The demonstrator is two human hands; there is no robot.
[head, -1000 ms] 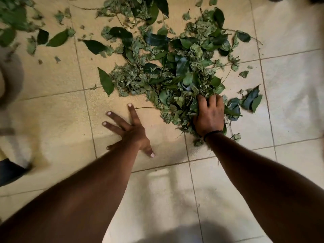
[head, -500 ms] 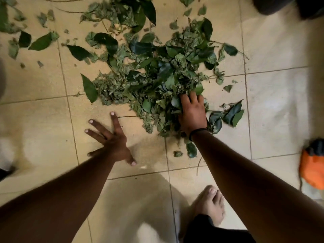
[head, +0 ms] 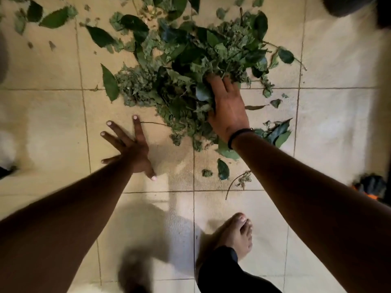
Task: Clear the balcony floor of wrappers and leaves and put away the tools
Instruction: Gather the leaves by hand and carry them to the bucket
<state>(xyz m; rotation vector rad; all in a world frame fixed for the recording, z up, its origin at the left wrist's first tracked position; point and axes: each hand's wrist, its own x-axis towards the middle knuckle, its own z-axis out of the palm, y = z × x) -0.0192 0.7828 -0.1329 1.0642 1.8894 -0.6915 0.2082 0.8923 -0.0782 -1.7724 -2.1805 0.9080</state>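
A heap of green leaves and twigs (head: 186,66) lies on the beige tiled floor (head: 42,115). My right hand (head: 227,108) is dug into the heap's right side, fingers curled around a clump of leaves that looks lifted a little. My left hand (head: 129,146) rests flat on the tile just left of the heap, fingers spread, holding nothing. Loose leaves (head: 223,169) and a thin twig (head: 233,185) lie below the right wrist. More scattered leaves (head: 55,17) sit at the upper left.
My bare right foot (head: 234,233) stands on the tile near the bottom centre. A black and orange object (head: 370,188) lies at the right edge. A dark rounded object (head: 347,5) sits at the top right corner.
My right hand has pushed deeper and higher into the heap and gathered a clump. The view has shifted, so my foot and the orange object show. My left hand stays flat.
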